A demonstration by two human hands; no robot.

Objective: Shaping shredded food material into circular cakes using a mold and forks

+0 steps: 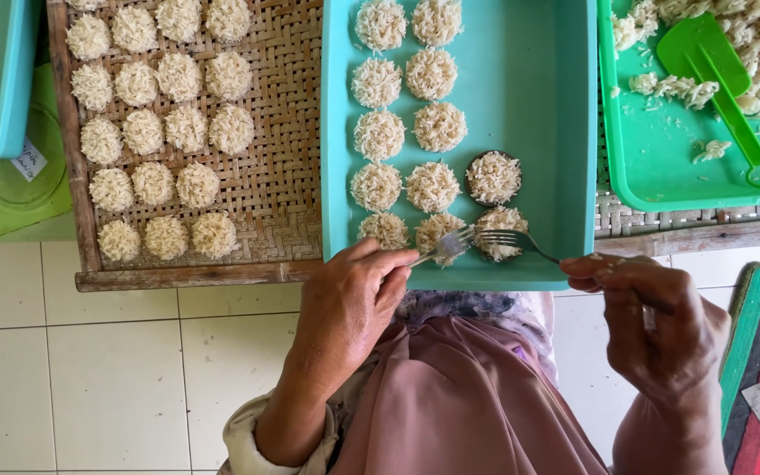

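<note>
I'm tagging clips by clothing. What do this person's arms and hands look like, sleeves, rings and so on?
Both hands are bare: no gloves, and no rings or watch show. The left hand has a pale cream sleeve pushed back near the elbow. The right hand shows no sleeve within the picture. A dusty pink garment covers the lap.

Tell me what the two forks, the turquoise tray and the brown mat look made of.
Forks: likely steel; thin, grey, shiny tines. Turquoise tray: looks plastic; smooth, uniform colour, moulded rounded rim. Brown mat: apparently woven bamboo or similar strips, matte, in a wooden frame.
</note>
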